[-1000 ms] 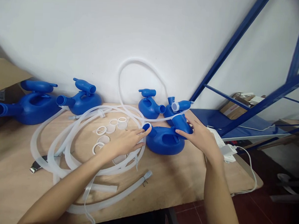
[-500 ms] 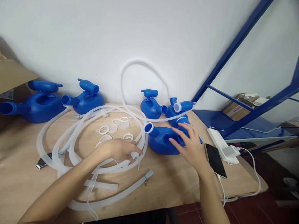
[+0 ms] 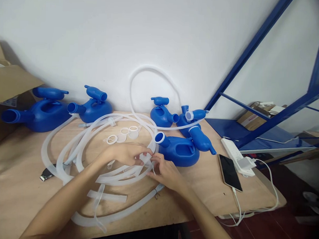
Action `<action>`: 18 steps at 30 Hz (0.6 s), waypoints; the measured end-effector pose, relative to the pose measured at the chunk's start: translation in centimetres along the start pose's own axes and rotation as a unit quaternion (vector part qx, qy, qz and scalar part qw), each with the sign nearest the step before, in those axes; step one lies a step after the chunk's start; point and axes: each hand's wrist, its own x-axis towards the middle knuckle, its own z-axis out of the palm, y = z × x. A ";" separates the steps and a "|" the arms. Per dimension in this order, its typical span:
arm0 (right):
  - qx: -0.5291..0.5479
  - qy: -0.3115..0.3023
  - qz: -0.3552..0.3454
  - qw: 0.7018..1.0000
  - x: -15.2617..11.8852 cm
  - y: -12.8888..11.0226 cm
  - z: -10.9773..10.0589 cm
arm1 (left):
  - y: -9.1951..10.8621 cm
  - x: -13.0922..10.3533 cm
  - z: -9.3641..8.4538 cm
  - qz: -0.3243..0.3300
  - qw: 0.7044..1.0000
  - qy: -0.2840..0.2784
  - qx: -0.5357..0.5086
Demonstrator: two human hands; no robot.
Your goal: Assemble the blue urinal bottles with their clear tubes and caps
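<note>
My left hand reaches over the coiled translucent hose, fingers pinched on a thin clear plastic strip. My right hand meets it from the right, its thumb and fingers closed on the same strip. The fingers partly hide the strip, so its full shape is unclear. Just behind my right hand lies a blue handled bottle with a white ring in its slanted mouth. White rings with attached round caps lie inside the coil, some hidden by my left hand.
More blue bottles stand along the wall. A smaller blue neck piece leans by the nearest bottle. At right are a phone and a white power strip. A cardboard box stands at left; a short tube piece lies in front.
My right hand has left the blue bottle, moved left and down to my left hand, and closed on the strip. My left hand stays nearly in place.
</note>
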 end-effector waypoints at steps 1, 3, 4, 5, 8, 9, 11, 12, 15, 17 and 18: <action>0.015 0.015 0.016 1.000 0.3 0.0 0.3 | -0.2 -0.1 -0.1 0.007 1.000 0.010 -0.020; 0.063 0.042 0.050 0.996 0.8 -0.4 0.7 | -0.4 -0.3 -0.3 0.014 0.998 0.027 -0.059; 0.090 0.053 0.066 0.992 1.0 -0.6 0.8 | -0.5 -0.4 -0.4 0.012 0.997 0.028 -0.076; 0.114 0.063 0.081 0.988 1.2 -0.9 0.8 | -0.6 -0.4 -0.5 0.008 0.996 0.025 -0.090; 0.194 0.097 0.125 0.968 1.7 -1.5 0.9 | -0.6 -0.6 -0.6 -0.005 0.995 0.011 -0.100; 0.229 0.102 0.137 0.958 1.8 -1.6 0.9 | -0.6 -0.6 -0.7 -0.008 0.996 0.008 -0.094; 0.325 0.087 0.150 0.930 1.9 -1.6 1.0 | -0.7 -0.8 -0.6 -0.003 0.997 0.008 -0.076; 0.376 0.070 0.154 0.911 2.0 -1.6 1.0 | -0.7 -0.9 -0.6 0.002 0.998 0.011 -0.066; 0.502 0.030 0.167 0.848 2.1 -1.5 1.0 | -0.7 -1.1 -0.5 0.023 0.998 0.039 -0.042; 0.539 0.035 0.180 0.822 2.1 -1.5 1.0 | -0.6 -1.4 -0.6 0.039 0.996 0.054 -0.057; 0.541 0.036 0.182 0.820 2.1 -1.4 1.0 | -0.6 -1.6 -0.9 0.051 0.994 0.053 -0.075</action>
